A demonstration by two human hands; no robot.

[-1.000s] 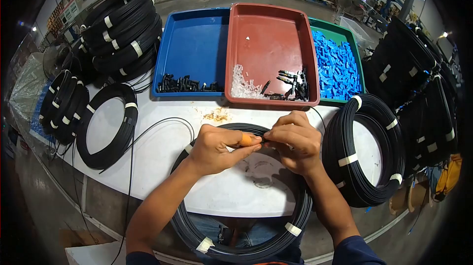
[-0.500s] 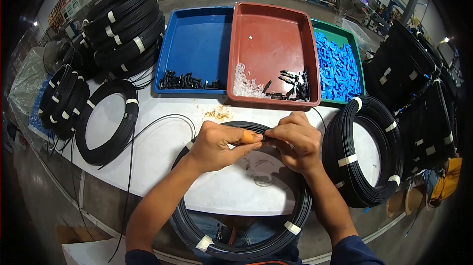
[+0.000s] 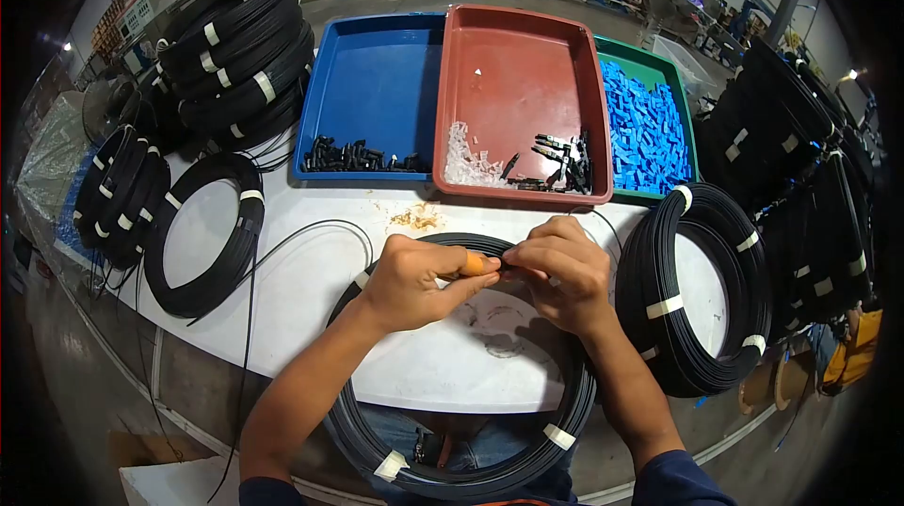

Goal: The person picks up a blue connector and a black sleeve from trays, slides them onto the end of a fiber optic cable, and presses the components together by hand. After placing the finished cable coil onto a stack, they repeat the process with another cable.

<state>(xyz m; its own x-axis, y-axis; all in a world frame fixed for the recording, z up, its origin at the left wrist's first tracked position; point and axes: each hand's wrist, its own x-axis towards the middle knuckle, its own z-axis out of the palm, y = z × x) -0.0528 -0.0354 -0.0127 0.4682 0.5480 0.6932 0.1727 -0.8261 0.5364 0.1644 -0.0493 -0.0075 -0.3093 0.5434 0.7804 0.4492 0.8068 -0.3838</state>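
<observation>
My left hand and my right hand meet fingertip to fingertip over the far side of a black cable coil. Orange tape wraps a finger of the left hand. Both hands are pinched closed on a small dark piece, mostly hidden by the fingers, so its kind does not show. The coil, bound with pale tape, rests on the white table and overhangs its near edge toward my lap.
Beyond the hands stand a blue tray with black parts, a red tray with clear and black pieces, and a green tray of blue clips. Cable coils lie left and right. Yellowish scraps lie near the red tray.
My right-hand fingers have shifted very slightly around the small dark piece. The left hand, coil and trays look the same.
</observation>
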